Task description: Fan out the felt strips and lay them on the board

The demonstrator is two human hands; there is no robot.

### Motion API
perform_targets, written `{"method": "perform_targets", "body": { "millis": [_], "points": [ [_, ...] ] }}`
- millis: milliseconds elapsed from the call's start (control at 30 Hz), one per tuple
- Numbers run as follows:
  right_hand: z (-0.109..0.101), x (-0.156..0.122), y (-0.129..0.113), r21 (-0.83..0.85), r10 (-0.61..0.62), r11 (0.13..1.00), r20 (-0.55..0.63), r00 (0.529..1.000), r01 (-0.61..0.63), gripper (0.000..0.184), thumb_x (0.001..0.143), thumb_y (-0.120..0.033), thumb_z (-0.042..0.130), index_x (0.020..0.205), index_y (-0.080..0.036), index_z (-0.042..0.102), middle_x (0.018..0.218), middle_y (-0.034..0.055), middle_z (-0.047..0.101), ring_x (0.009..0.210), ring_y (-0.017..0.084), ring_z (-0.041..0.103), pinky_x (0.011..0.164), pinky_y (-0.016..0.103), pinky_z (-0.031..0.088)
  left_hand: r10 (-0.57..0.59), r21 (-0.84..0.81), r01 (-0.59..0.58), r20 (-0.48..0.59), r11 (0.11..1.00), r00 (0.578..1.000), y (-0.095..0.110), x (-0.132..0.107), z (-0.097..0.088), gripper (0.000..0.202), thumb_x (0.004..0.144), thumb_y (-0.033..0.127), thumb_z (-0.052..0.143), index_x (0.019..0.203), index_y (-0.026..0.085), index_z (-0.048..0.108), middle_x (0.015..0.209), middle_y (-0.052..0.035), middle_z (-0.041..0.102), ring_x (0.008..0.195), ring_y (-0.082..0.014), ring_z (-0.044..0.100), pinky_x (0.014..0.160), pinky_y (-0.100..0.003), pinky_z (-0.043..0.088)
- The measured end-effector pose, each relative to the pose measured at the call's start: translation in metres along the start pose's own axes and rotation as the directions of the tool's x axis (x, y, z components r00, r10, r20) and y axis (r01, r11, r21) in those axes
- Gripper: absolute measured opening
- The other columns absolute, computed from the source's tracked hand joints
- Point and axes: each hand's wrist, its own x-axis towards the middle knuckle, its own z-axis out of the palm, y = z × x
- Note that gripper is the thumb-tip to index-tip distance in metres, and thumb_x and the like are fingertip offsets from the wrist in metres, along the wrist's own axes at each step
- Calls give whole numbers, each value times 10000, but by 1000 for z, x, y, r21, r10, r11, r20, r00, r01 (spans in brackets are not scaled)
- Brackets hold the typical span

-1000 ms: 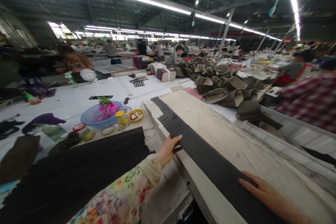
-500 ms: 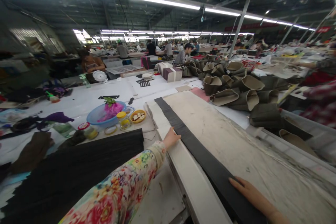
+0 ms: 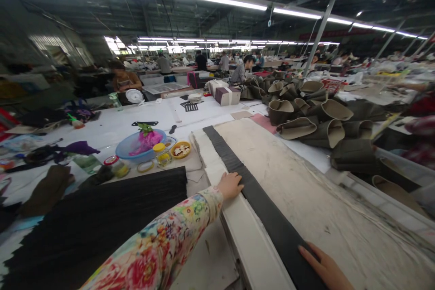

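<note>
A long dark strip of material (image 3: 258, 201) lies along the left side of a stained beige board (image 3: 306, 190). My left hand (image 3: 230, 185), in a floral sleeve, rests on the strip's left edge about halfway along, fingers curled over it. My right hand (image 3: 322, 265) lies flat on the near end of the strip at the bottom right, fingers stretched out. A white ledge (image 3: 248, 240) runs beside the strip.
A stack of black pleated sheets (image 3: 102, 222) lies to the left. Behind it stand a blue bowl (image 3: 139, 147), a small jar (image 3: 159, 154) and a yellow dish (image 3: 181, 149). Rolled olive-beige pieces (image 3: 312, 122) pile up at the right. Other people work at distant tables.
The view has swung slightly left. My left hand moved from gripping the strip's edge to resting on it a little nearer. My right hand stays flat on the near end.
</note>
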Motion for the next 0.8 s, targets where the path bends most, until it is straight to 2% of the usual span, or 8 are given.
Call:
{"method": "perform_targets", "body": {
  "millis": [167, 367, 533, 667, 800],
  "points": [
    [10, -3, 6, 22, 16, 1000, -31, 999, -16, 653, 715, -584, 391, 1120, -96, 544, 1197, 105, 554, 1178, 255, 437, 1027, 343, 322, 5, 54, -5, 12, 999, 1000, -8, 13, 4, 365, 838, 404, 371, 1121, 198, 472, 1183, -95, 493, 1137, -249, 427, 986, -538, 229],
    [18, 5, 8, 54, 42, 998, -33, 999, -40, 584, 698, -575, 426, 1034, -129, 600, 1123, 83, 609, 1118, 261, 497, 998, 345, 365, 23, 83, -27, 55, 996, 998, -15, 25, 5, 370, 818, 408, 408, 1130, 216, 465, 1144, -73, 517, 1072, -224, 484, 992, -509, 240],
    [17, 6, 4, 71, 17, 997, -35, 999, -15, 568, 696, -576, 431, 1011, -143, 620, 1114, 76, 615, 1113, 267, 500, 979, 343, 385, -59, 123, 60, -13, 991, 998, -28, 40, -3, 357, 838, 382, 393, 1127, 185, 462, 1179, -108, 488, 1132, -248, 423, 998, -526, 206],
    [14, 4, -2, 74, 23, 997, -1, 1000, -23, 565, 701, -578, 416, 1004, -148, 625, 1100, 70, 624, 1100, 258, 513, 962, 318, 399, -128, 159, 136, -61, 978, 990, -49, 63, -11, 260, 842, 251, 394, 1043, 145, 521, 1114, -128, 538, 1120, -250, 425, 1010, -534, 156],
    [12, 5, -6, 66, 2, 998, 19, 1000, -4, 530, 673, -598, 451, 941, -186, 650, 1051, 52, 650, 1054, 259, 547, 944, 314, 414, -196, 183, 203, -59, 962, 979, -68, 87, -19, 232, 784, 146, 451, 973, 118, 582, 1058, -149, 580, 1080, -263, 464, 1003, -536, 157]
  ]
}}
